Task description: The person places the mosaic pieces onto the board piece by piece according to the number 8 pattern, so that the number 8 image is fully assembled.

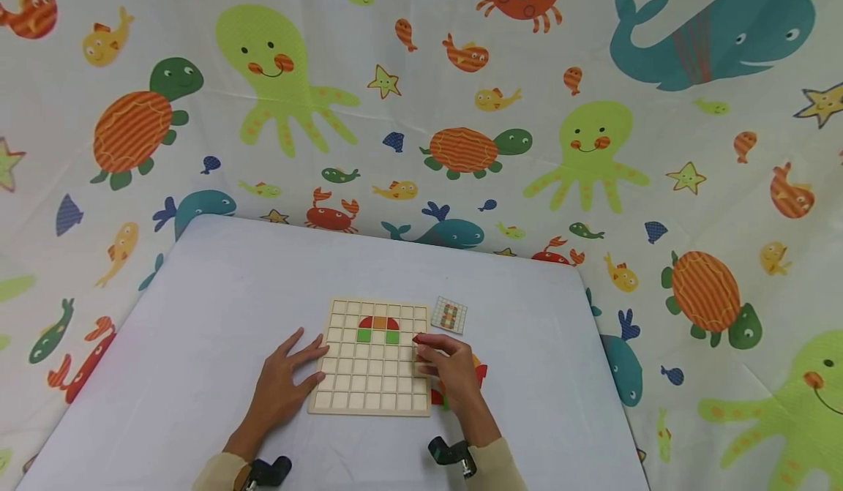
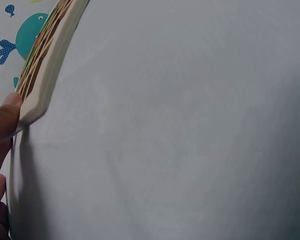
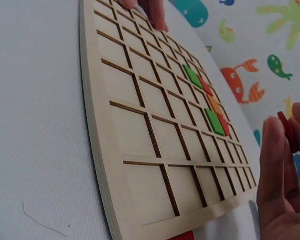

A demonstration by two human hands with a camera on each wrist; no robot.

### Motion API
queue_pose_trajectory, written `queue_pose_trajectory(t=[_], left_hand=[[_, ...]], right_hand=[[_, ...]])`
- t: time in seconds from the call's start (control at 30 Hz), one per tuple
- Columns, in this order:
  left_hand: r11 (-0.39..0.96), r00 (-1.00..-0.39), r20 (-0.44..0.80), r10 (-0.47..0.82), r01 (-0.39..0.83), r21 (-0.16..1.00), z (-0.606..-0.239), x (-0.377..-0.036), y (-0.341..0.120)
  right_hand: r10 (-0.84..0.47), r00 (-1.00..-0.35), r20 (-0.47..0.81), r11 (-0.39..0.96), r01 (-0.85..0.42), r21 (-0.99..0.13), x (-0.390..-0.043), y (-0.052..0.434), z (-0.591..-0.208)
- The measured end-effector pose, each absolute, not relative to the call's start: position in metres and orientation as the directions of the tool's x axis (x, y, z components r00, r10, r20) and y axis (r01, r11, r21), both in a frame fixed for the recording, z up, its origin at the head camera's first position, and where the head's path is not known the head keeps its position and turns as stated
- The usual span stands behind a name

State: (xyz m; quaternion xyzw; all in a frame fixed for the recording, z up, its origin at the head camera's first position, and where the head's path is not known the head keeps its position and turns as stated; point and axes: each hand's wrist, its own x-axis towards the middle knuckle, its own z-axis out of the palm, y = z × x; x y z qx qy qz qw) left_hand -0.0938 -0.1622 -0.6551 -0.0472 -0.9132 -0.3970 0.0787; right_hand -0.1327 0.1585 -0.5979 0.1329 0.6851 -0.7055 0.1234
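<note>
Both hands are working at the table's near edge: left hand (image 1: 283, 381) flat, bracing the board (image 1: 372, 355); right hand (image 1: 451, 372) pinching a red piece (image 3: 288, 131) beside it. Loosely held, it might slip.

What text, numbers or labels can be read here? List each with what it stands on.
None: no words, numbers or brand marks show in any view.
The small card bears only a coloured grid pattern.
The wooden grid board is unmarked.
The backdrop cloth carries only sea-animal pictures.
</note>
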Motion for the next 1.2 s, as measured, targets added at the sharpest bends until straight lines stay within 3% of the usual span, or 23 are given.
queue_pose_trajectory(t=[0.6,1.2], left_hand=[[0.680,-0.985,0.171,0.025,0.142,0.720,-0.653,-0.094,-0.161],[0.681,-0.983,0.180,0.030,0.152,0.716,-0.651,-0.092,-0.160]], right_hand=[[-0.081,-0.982,-0.170,0.268,0.143,-0.953,-0.135,0.125,-0.597],[-0.042,-0.991,-0.124,0.349,0.102,-0.932,-0.144,0.083,-0.604]])
